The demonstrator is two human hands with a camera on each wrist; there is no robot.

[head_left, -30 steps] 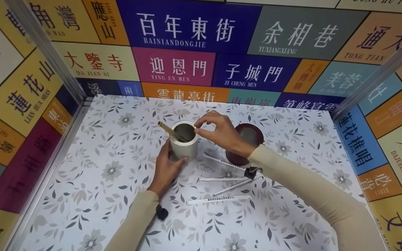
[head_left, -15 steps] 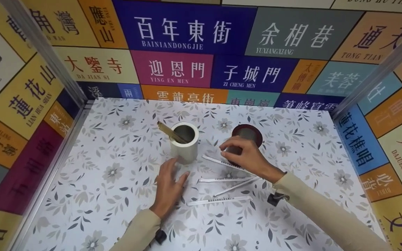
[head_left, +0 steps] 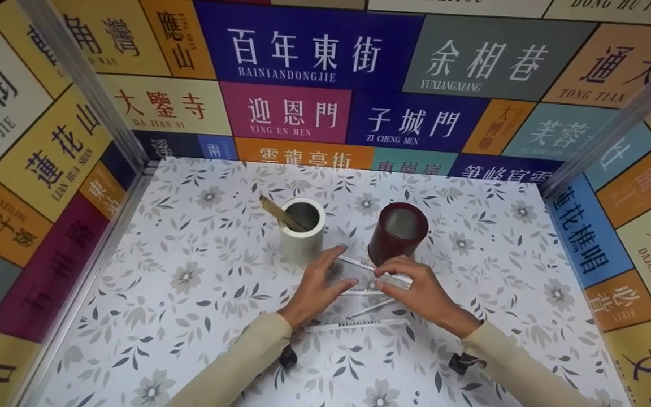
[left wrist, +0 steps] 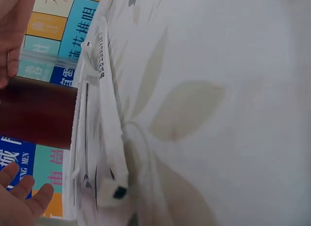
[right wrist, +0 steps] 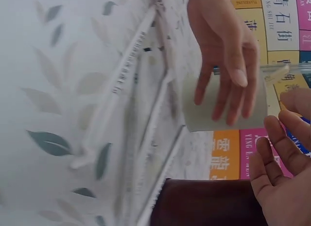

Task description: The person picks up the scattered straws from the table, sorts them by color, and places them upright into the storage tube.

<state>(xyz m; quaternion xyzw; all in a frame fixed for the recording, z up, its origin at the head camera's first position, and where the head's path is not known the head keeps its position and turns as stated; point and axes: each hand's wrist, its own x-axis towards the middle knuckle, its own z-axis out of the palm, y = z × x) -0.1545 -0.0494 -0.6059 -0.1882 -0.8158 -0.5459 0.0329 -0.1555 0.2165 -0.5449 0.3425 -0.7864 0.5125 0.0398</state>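
Note:
Several slim white paper-wrapped sticks [head_left: 359, 324] with small dark print lie on the table. My left hand [head_left: 317, 288] hovers over their left ends with fingers spread, holding nothing. Over their right ends is my right hand [head_left: 419, 291], its fingers loosely bent; the right wrist view shows nothing in its fingers [right wrist: 274, 158]. A white cup [head_left: 301, 246] stands upright just beyond the left hand, with a flat gold-brown strip [head_left: 277, 212] leaning over its rim. Behind the right hand stands a dark red cup [head_left: 396, 237], slightly apart from the white one.
The table [head_left: 190, 316] has a white cloth with grey leaves and flowers. Panels with printed signs [head_left: 303, 45] enclose it at the back and both sides. Metal corner posts [head_left: 96, 96] stand at the back corners.
My left hand let go of the white cup and moved right over the sticks. My right hand left the white cup's rim and came down, nearer me, past the red cup.

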